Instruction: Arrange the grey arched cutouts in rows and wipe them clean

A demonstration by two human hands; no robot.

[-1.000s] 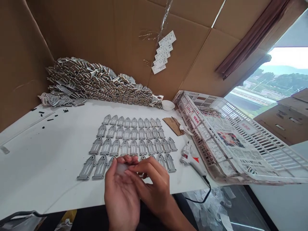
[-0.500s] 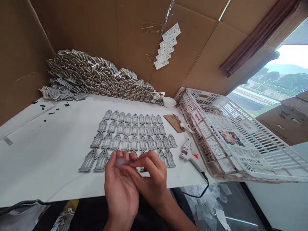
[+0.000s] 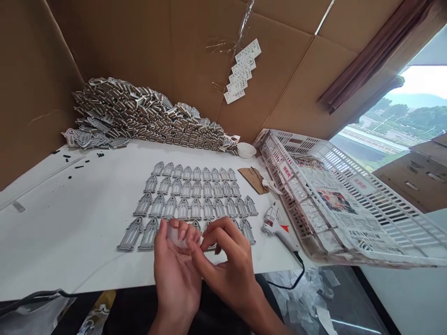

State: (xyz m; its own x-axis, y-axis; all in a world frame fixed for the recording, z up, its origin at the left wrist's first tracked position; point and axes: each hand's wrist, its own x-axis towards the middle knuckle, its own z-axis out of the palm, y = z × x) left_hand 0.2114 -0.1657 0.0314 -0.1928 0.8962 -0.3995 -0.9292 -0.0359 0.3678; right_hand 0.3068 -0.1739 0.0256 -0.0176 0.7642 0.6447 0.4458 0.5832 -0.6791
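Observation:
My left hand (image 3: 178,274) is turned palm up, its fingers curled around a translucent whitish piece (image 3: 176,237) whose kind I cannot make out. Thumb and forefinger of my right hand (image 3: 225,260) come together in a pinch beside the left fingertips; whatever is between them is hidden or too small to see. Beneath and beyond both hands, several rows of grey arched window-shaped pieces (image 3: 183,208) lie on the white table (image 3: 77,232). The hands cover part of the nearest row.
A big heap of similar arched pieces (image 3: 146,114) leans against the cardboard wall (image 3: 146,37). On the right are a glue gun (image 3: 279,228) with its cord, a cardboard scrap (image 3: 253,179), a white bowl (image 3: 246,150) and a plastic crate (image 3: 314,253) lined with newspaper.
My right hand has shifted slightly right, its fingers lifting a little off the left fingers. More of the translucent piece shows in my left hand. The view has tilted slightly.

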